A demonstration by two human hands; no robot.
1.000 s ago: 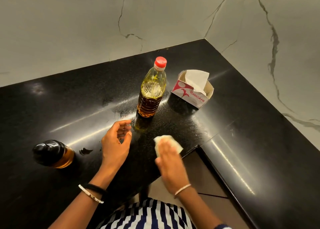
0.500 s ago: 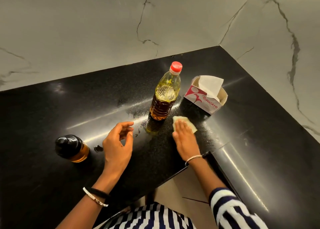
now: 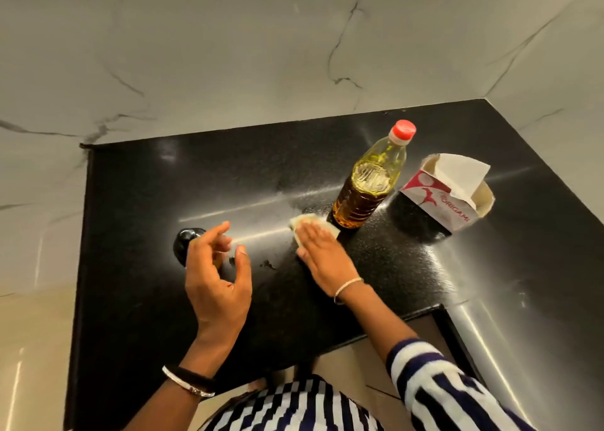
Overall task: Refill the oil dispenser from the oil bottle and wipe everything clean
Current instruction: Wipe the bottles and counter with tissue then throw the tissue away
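Blue-white striped sleeve, seemingly silver bangles

— The counter is gleaming like polished, speckled black stone?
— Yes. The oil bottle is showing clear ribbed plastic, and the tissue box is looking like matt cardboard, with a soft paper tissue poking out.

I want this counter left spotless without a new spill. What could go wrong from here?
1. The right hand presses the tissue right beside the oil bottle; a wider sweep might knock it over, though its red cap is on.
2. Dark spots lie on the counter between the hands; the small tissue may smear or miss them.
3. The left hand hovers near the dispenser and could bump it.
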